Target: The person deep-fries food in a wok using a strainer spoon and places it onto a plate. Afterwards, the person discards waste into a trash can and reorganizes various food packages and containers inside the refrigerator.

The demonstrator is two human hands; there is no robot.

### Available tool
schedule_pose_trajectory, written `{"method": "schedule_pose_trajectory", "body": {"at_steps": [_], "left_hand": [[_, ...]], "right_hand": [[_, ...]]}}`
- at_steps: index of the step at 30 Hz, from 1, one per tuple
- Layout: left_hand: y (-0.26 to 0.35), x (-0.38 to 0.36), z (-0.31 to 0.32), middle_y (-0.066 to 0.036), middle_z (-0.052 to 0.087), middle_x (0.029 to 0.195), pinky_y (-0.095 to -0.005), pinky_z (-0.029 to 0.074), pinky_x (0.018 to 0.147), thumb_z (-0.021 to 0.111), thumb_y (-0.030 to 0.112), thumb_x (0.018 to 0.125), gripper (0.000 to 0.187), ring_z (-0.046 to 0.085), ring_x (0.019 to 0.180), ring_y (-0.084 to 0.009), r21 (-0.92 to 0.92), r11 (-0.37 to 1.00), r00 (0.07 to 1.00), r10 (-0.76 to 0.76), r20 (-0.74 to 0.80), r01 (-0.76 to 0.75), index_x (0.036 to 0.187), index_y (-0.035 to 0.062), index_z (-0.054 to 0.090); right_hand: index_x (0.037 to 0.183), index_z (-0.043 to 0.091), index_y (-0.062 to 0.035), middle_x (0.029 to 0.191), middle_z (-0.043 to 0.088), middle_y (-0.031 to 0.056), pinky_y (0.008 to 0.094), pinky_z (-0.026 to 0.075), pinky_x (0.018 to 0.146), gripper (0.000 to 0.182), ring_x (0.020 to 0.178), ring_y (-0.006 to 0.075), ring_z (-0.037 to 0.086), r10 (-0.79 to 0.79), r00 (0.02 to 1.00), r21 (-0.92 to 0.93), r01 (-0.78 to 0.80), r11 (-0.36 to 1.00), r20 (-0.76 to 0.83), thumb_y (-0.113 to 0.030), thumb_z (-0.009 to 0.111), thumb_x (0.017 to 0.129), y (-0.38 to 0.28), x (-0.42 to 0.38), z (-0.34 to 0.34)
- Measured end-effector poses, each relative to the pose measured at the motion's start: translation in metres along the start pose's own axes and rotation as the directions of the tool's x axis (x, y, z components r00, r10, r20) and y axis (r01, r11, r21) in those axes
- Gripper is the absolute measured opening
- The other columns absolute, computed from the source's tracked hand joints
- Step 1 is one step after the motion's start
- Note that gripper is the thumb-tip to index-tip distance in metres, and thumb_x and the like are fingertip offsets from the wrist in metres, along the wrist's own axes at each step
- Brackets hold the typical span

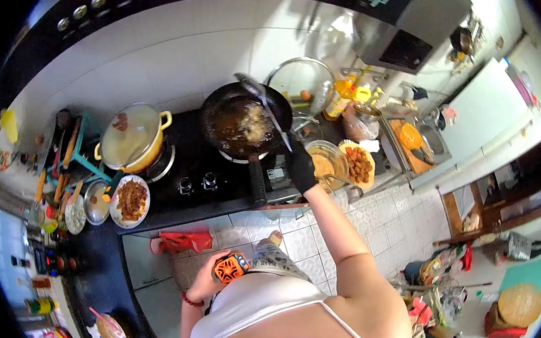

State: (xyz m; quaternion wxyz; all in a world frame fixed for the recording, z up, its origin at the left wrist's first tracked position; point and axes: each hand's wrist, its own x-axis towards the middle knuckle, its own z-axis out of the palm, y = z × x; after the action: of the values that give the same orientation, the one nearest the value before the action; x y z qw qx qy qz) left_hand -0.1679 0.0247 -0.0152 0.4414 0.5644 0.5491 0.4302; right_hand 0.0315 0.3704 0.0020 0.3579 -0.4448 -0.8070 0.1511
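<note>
My right hand (301, 166), in a black glove, is closed round the handle of a long metal cooking spoon (271, 113). The spoon's broad head lies over the far rim of a dark wok (215, 126) on the stove. Pale, foamy food (256, 125) fries in dark oil in the wok. Its black handle (258, 177) points towards me, left of my right hand. A bowl of light brown batter-like mix (326, 164) stands just beside that hand. At my waist, my left hand (206, 279) holds an orange and black device (231, 267) with a grille-like face.
Left of the wok stands a lidded yellow pot (147, 150), with a plate of browned food (131, 201) in front. On the right are a plate of fried pieces (358, 165), an oil bottle (338, 99) and a sink (430, 138). A glass lid (300, 79) leans against the wall.
</note>
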Motion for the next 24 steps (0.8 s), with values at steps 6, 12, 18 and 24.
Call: {"method": "schedule_pose_trajectory", "body": {"at_steps": [6, 12, 18, 24], "left_hand": [[0.002, 0.004, 0.002, -0.014, 0.054, 0.124, -0.0366, 0.043, 0.096, 0.075, 0.01, 0.073, 0.062, 0.053, 0.115, -0.0247, -0.009, 0.999, 0.999, -0.038, 0.031, 0.039, 0.127, 0.0034, 0.046], [0.005, 0.008, 0.004, -0.014, 0.053, 0.126, -0.0357, 0.043, 0.098, 0.078, 0.009, 0.07, 0.066, 0.052, 0.117, -0.0242, -0.014, 0.998, 0.996, -0.057, 0.069, 0.058, 0.127, 0.0029, 0.046], [0.003, 0.006, 0.009, -0.014, 0.052, 0.129, -0.0348, 0.042, 0.099, 0.082, 0.007, 0.066, 0.07, 0.051, 0.119, -0.0238, -0.091, 0.987, 0.99, -0.129, 0.054, 0.133, 0.127, 0.0024, 0.046], [0.01, 0.007, 0.009, -0.014, 0.052, 0.13, -0.0346, 0.041, 0.101, 0.084, 0.006, 0.064, 0.072, 0.05, 0.121, -0.0236, 0.043, 0.998, 0.997, -0.043, 0.057, 0.04, 0.126, 0.0025, 0.047]], "right_hand": [[0.13, 0.052, -0.0182, 0.095, 0.064, 0.0201, 0.0463, 0.05, 0.067, 0.046, 0.08, 0.0394, 0.062, -0.001, 0.999, 0.054, 0.004, 0.999, -0.053, -0.015, 0.055, 0.084, -0.023, 0.001, -0.005], [0.133, 0.049, -0.0175, 0.09, 0.065, 0.021, 0.0479, 0.05, 0.066, 0.051, 0.078, 0.0403, 0.063, -0.066, 0.992, 0.054, 0.072, 0.996, -0.109, -0.017, 0.057, 0.083, -0.025, 0.003, 0.0], [0.134, 0.047, -0.0206, 0.104, 0.063, 0.0225, 0.0468, 0.051, 0.069, 0.054, 0.086, 0.0385, 0.063, 0.029, 0.999, -0.025, -0.028, 0.999, 0.021, -0.014, 0.057, 0.082, -0.028, -0.003, -0.008], [0.135, 0.046, -0.021, 0.119, 0.057, 0.022, 0.0472, 0.051, 0.073, 0.056, 0.091, 0.0386, 0.062, -0.038, 0.999, -0.031, 0.037, 0.999, -0.006, -0.012, 0.058, 0.081, -0.03, -0.005, -0.01]]}}
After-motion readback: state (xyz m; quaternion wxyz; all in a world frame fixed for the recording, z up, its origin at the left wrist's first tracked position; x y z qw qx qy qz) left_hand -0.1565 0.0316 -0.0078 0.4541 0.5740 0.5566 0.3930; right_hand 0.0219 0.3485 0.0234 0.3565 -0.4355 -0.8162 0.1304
